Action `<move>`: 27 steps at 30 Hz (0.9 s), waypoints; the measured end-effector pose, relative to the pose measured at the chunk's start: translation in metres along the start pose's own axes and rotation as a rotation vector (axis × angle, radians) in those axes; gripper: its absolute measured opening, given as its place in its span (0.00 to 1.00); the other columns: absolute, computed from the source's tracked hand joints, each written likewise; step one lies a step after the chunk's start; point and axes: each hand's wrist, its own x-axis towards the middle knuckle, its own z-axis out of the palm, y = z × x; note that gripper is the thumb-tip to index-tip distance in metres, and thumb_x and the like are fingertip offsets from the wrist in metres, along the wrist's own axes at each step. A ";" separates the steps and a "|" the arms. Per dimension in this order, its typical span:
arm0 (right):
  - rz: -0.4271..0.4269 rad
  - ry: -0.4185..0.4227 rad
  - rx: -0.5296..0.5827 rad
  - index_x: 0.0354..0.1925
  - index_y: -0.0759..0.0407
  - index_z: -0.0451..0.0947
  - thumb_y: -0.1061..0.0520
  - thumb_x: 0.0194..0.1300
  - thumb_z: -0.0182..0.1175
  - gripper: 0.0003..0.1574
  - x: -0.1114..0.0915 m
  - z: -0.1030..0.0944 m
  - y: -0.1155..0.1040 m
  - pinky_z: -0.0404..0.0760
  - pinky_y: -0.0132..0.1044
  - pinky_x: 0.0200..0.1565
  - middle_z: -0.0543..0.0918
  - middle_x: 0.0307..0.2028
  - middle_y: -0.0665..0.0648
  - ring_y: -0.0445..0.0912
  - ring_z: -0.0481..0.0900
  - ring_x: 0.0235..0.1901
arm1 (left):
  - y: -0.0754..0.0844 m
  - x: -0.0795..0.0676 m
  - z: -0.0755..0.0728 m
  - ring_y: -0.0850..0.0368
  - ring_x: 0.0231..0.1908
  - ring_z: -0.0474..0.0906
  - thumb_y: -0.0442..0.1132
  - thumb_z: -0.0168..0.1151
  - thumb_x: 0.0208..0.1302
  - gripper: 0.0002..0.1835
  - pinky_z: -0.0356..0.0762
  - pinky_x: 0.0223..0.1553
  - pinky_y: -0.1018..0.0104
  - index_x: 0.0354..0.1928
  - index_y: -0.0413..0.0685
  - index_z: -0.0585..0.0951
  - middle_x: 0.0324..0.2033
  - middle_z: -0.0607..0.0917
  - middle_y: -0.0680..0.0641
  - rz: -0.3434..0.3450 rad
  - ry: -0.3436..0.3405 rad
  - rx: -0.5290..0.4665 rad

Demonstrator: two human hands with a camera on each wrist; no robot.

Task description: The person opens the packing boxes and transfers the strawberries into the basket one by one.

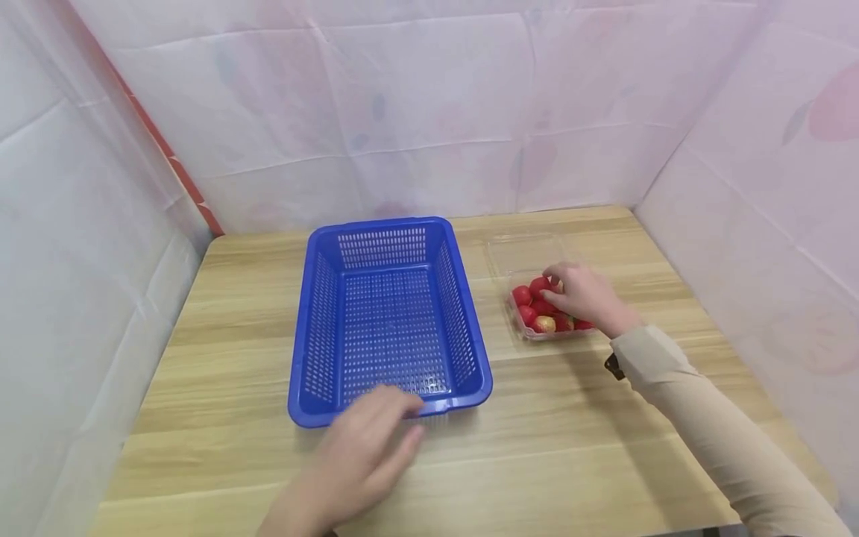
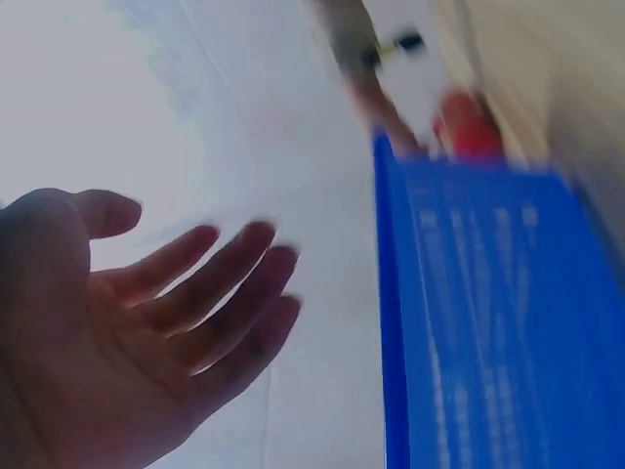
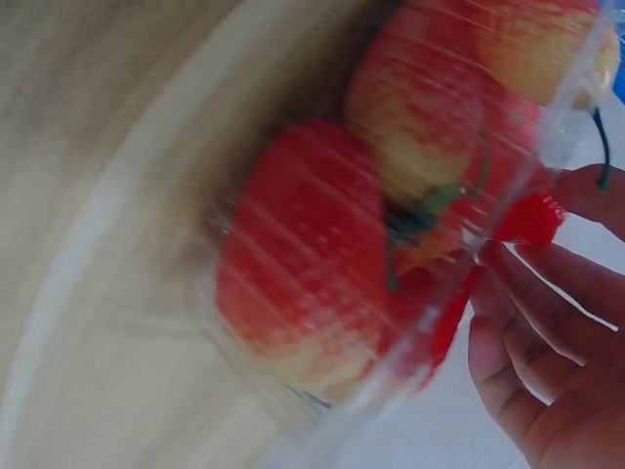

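Observation:
A blue plastic basket with perforated walls stands on the table, with nothing in it. My left hand, blurred, is by its near rim; in the left wrist view its fingers are spread and apart from the basket wall. To the right of the basket, a clear plastic box holds several small red and yellow fruits with green stems. Over the box, my right hand reaches in. Between its thumb and fingers is a bumpy red fruit, which it appears to pinch.
The box's transparent lid lies folded back behind it. Pale printed sheets hang close along the back and both sides of the wooden table. A dark strap shows at the right wrist.

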 end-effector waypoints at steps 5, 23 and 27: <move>0.014 -0.001 0.024 0.50 0.69 0.79 0.60 0.60 0.67 0.21 -0.003 0.005 0.006 0.78 0.57 0.40 0.82 0.40 0.66 0.59 0.79 0.37 | -0.032 0.004 -0.019 0.51 0.39 0.79 0.47 0.43 0.76 0.20 0.77 0.41 0.56 0.47 0.39 0.79 0.39 0.83 0.46 0.003 0.171 0.273; 0.052 0.002 0.036 0.50 0.68 0.77 0.56 0.62 0.68 0.22 -0.004 0.016 0.003 0.79 0.56 0.41 0.82 0.41 0.67 0.58 0.81 0.38 | -0.125 0.000 -0.054 0.34 0.45 0.78 0.46 0.52 0.68 0.23 0.75 0.40 0.41 0.53 0.32 0.77 0.44 0.80 0.32 -0.207 0.082 0.553; 0.061 0.001 0.055 0.49 0.69 0.77 0.57 0.62 0.68 0.21 -0.004 0.016 0.003 0.79 0.56 0.42 0.82 0.41 0.67 0.58 0.80 0.38 | -0.137 0.004 -0.057 0.34 0.47 0.77 0.45 0.55 0.69 0.24 0.75 0.42 0.40 0.57 0.33 0.75 0.48 0.79 0.32 -0.273 0.033 0.560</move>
